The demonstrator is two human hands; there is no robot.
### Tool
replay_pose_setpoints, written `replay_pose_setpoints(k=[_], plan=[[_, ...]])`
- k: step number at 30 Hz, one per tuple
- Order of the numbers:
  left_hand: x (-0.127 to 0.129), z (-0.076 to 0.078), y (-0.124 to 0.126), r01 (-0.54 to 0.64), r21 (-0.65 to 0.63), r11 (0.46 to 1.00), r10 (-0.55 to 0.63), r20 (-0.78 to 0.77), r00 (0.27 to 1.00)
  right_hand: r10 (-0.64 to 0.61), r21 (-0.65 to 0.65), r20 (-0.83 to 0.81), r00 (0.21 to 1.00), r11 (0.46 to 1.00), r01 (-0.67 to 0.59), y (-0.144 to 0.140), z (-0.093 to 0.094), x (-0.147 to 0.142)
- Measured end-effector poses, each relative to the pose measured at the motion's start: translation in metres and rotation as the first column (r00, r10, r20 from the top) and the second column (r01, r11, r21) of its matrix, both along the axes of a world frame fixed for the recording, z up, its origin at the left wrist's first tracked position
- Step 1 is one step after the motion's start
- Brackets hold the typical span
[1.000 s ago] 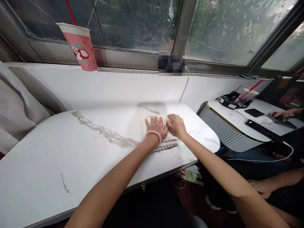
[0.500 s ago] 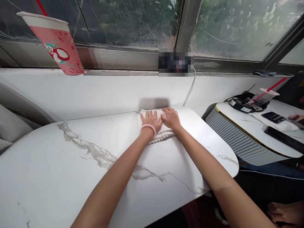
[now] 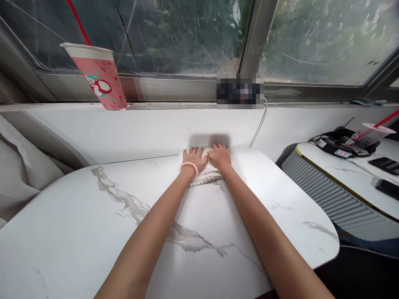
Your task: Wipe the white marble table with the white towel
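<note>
Both hands have pushed the cloth (image 3: 208, 177) farther away, up to the table's (image 3: 93, 232) back edge. Left hand (image 3: 193, 158) and right hand (image 3: 220, 157) lie flat and open on it, side by side. It stretches left to right under them.

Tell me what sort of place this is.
Probably a café or drinks shop with window seating: a marble-look table stands against a big window, a pink paper cup sits on the sill, and both hands press a cloth to the table.
</note>
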State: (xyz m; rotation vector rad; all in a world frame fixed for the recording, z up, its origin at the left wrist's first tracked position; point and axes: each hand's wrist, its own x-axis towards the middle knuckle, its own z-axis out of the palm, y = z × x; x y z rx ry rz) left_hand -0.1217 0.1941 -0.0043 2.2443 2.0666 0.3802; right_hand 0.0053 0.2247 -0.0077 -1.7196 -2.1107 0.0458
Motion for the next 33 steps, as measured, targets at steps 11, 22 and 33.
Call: replay_pose_setpoints(k=[11, 22, 33], plan=[[-0.021, 0.001, -0.018, -0.028, -0.009, 1.0, 0.028, -0.04, 0.999, 0.063, -0.011, 0.006, 0.998, 0.998, -0.063, -0.017, -0.003, -0.017], [-0.057, 0.003, -0.081, -0.079, -0.015, 0.997, 0.078, -0.054, 0.996, 0.138, 0.0, -0.041, 0.99, 0.99, -0.138, -0.08, -0.004, -0.05], [-0.049, 0.001, -0.147, -0.067, -0.012, 0.998, 0.067, 0.01, 0.998, 0.129, -0.024, -0.036, 0.991, 0.991, -0.13, -0.153, -0.001, -0.041]])
